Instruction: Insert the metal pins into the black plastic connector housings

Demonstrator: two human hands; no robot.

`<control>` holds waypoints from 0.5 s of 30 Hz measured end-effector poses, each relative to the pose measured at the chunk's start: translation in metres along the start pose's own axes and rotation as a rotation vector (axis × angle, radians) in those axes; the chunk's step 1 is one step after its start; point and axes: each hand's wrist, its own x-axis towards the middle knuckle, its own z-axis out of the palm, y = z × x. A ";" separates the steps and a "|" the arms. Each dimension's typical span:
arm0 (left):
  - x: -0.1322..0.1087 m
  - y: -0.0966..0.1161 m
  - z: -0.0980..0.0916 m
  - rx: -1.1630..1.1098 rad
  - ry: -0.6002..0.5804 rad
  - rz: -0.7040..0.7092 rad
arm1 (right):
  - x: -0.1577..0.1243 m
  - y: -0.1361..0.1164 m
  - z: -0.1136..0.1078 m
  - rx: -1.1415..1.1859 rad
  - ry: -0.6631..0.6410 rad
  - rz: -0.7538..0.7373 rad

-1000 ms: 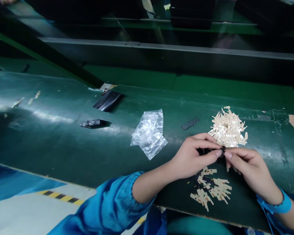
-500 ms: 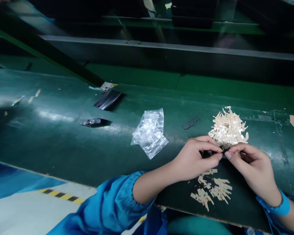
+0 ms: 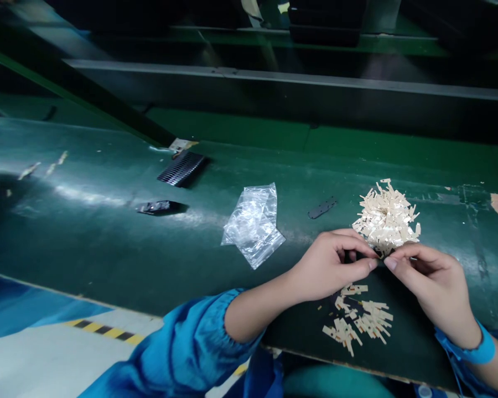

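The left hand (image 3: 336,265) and right hand (image 3: 434,284) pinch a tiny dark bit (image 3: 381,256) between their fingertips; the fingers hide most of it, so its shape is hard to tell; the big pale pile (image 3: 385,215) sits just behind, its near edge partly covered.

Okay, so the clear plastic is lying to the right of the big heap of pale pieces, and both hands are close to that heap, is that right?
Not quite: in the head view, the clear plastic lies to the left of the big heap of pale pieces. The left hand and right hand are indeed close to it.
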 end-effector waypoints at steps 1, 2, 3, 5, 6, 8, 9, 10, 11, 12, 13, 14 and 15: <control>0.000 0.001 -0.001 -0.024 -0.013 -0.011 | 0.001 0.000 -0.001 0.020 -0.007 0.021; 0.001 0.001 -0.001 -0.044 -0.027 -0.020 | 0.002 0.000 -0.001 0.045 -0.018 0.045; 0.001 0.002 -0.002 -0.059 -0.043 -0.024 | 0.003 0.000 -0.002 0.074 -0.030 0.073; 0.000 0.003 -0.003 -0.077 -0.070 -0.020 | 0.005 0.000 -0.002 0.135 -0.052 0.130; 0.000 0.004 -0.003 -0.082 -0.085 -0.014 | 0.006 -0.001 -0.002 0.167 -0.060 0.160; 0.000 0.004 -0.003 -0.088 -0.113 0.004 | 0.008 -0.003 -0.001 0.233 -0.082 0.235; -0.001 0.004 -0.003 -0.086 -0.125 0.011 | 0.009 -0.004 -0.001 0.272 -0.107 0.282; -0.001 0.004 -0.003 -0.081 -0.134 0.016 | 0.010 -0.005 0.000 0.313 -0.140 0.330; 0.000 0.003 -0.003 -0.072 -0.136 0.017 | 0.011 -0.006 0.000 0.357 -0.181 0.376; 0.000 0.003 -0.003 -0.061 -0.135 0.014 | 0.011 -0.006 0.000 0.397 -0.225 0.415; 0.000 0.003 -0.003 -0.051 -0.129 0.009 | 0.012 -0.007 0.000 0.436 -0.268 0.445; 0.000 0.002 -0.003 -0.040 -0.121 0.002 | 0.012 -0.007 0.000 0.470 -0.307 0.468; 0.001 0.002 -0.003 -0.031 -0.114 -0.004 | 0.013 -0.007 0.000 0.499 -0.339 0.485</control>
